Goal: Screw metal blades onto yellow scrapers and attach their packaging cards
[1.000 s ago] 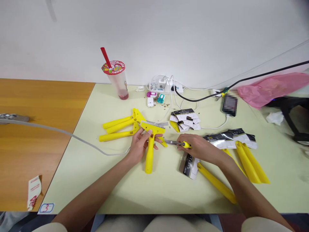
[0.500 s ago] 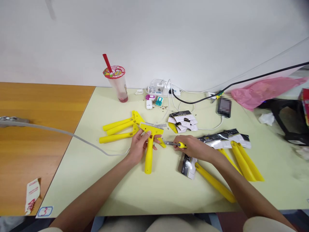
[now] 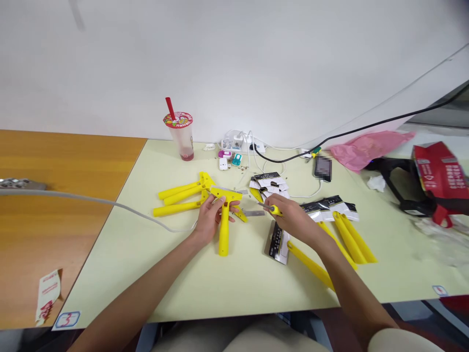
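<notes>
Your left hand (image 3: 209,217) grips a yellow plastic T-shaped scraper (image 3: 223,234); your right hand (image 3: 289,215) grips a yellow-handled metal-shafted tool (image 3: 275,210), apart from it. That piece appears unfinished. Three yellow scrapers (image 3: 182,194) lie toward the pale green counter's (image 3: 205,293) left edge; four black-and-white-sleeved yellow handles (image 3: 349,236), rightward, appear outstanding.

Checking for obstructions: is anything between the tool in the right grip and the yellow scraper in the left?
Nothing visible stands between the tool and the yellow scraper; a metal strip lies beside that gap.
</notes>
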A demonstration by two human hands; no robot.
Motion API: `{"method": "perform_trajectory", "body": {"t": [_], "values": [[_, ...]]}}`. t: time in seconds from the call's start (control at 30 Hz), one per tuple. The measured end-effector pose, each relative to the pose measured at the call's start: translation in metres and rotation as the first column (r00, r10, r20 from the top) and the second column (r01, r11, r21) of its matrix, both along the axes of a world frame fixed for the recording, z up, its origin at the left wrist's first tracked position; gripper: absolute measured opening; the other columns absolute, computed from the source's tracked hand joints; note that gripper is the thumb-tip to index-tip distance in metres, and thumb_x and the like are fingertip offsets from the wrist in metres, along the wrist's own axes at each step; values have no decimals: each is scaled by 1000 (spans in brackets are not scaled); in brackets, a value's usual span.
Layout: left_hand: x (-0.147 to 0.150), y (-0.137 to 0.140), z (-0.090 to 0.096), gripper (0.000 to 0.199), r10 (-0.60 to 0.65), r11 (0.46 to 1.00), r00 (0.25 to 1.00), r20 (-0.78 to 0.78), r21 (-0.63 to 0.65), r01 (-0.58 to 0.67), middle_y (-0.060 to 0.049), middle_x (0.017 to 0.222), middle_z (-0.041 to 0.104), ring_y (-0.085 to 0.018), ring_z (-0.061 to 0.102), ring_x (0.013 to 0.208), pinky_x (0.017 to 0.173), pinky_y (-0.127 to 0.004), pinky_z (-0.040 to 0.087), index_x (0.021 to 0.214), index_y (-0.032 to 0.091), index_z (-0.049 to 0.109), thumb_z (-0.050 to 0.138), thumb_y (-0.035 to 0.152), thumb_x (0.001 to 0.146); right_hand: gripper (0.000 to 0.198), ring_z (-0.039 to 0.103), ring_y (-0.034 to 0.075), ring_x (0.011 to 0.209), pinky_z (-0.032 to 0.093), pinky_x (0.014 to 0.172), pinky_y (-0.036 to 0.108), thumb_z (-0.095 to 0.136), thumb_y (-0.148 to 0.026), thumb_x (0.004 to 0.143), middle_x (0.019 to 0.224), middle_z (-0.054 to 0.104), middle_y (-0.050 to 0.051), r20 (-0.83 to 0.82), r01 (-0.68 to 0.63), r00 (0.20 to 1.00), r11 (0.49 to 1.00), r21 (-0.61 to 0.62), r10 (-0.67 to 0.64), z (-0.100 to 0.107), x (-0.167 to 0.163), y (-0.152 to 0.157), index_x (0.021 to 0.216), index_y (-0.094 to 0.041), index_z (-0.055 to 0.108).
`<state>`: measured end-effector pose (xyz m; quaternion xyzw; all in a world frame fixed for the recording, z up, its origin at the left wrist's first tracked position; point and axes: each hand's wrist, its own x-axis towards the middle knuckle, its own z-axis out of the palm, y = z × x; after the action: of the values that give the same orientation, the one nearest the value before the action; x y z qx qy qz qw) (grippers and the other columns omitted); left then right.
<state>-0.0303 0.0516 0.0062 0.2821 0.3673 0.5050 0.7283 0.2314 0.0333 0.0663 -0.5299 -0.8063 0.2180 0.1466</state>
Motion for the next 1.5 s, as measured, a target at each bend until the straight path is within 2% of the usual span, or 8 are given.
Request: {"method": "perform_trajectory", "body": {"t": [0.1, 0.2, 0.3, 0.5, 0.7, 0.9, 1.23, 1.5], "values": [[0, 0, -1, 51, -8, 1000, 1000, 2, 12, 8, -16, 107, 85, -29, 84, 95, 59, -28, 65, 114, 18, 62, 90, 48, 82, 31, 72, 25, 94, 56, 84, 39, 64, -35, 105, 103, 72, 6, -417, 168, 894, 985, -29, -165, 11, -15, -15, 80, -26, 48], [0, 0, -3, 50, -14, 999, 1000, 2, 31, 14, -16, 105, 84, -29, 84, 96, 60, -27, 64, 114, 18, 62, 88, 47, 84, 51, 75, 23, 86, 60, 79, 39, 79, -44, 96, 97, 71, 4, -723, 202, 628, 957, -206, -288, 9, -38, -21, 71, -25, 38], [1, -1, -6, 48, -16, 999, 1000, -14, 49, 16, -14, 105, 84, -27, 83, 95, 61, -26, 64, 115, 19, 62, 88, 47, 85, 55, 74, 22, 84, 63, 81, 39, 88, -48, 88, 96, 72, 4, -797, 173, 486, 933, -315, -359, -4, -58, -16, 71, -25, 41], [3, -5, -7, 55, -35, 996, 997, -76, 85, 41, -10, 100, 83, -28, 83, 91, 60, -29, 66, 121, 19, 66, 88, 52, 83, 60, 70, 17, 79, 64, 81, 36, 92, -51, 82, 96, 72, 2, -844, 120, 379, 924, -363, -381, -40, -63, 2, 72, -25, 40], [1, -6, -5, 52, -68, 995, 995, -73, 73, 74, -15, 102, 84, -31, 84, 96, 62, -32, 67, 119, 18, 66, 86, 52, 86, 60, 72, 19, 83, 63, 79, 36, 94, -52, 80, 95, 71, 3, -823, 200, 406, 917, -344, -397, -63, -30, 16, 70, -25, 41], [1, -6, -5, 47, -71, 995, 995, -68, 67, 76, -16, 102, 84, -31, 84, 96, 61, -31, 67, 115, 18, 65, 85, 50, 88, 60, 65, 18, 78, 59, 77, 37, 92, -48, 82, 92, 72, 3, -815, 295, 438, 917, -269, -380, -45, -20, 23, 69, -26, 38], [2, -4, -11, 48, -49, 996, 994, -101, 70, 56, -10, 106, 81, -26, 82, 91, 61, -28, 66, 116, 19, 67, 86, 51, 85, 42, 65, 21, 83, 49, 78, 38, 70, -42, 100, 97, 76, 4, -553, 151, 817, 986, -69, -164, -24, -69, 14, 73, -26, 44], [1, -4, -14, 45, -77, 994, 988, -135, 64, 87, -8, 106, 80, -26, 82, 86, 62, -31, 66, 110, 20, 67, 87, 51, 84, 45, 66, 22, 83, 50, 77, 37, 77, -46, 94, 97, 76, 5, -607, 212, 767, 975, -69, -210, -32, -72, 16, 71, -25, 44]]}}
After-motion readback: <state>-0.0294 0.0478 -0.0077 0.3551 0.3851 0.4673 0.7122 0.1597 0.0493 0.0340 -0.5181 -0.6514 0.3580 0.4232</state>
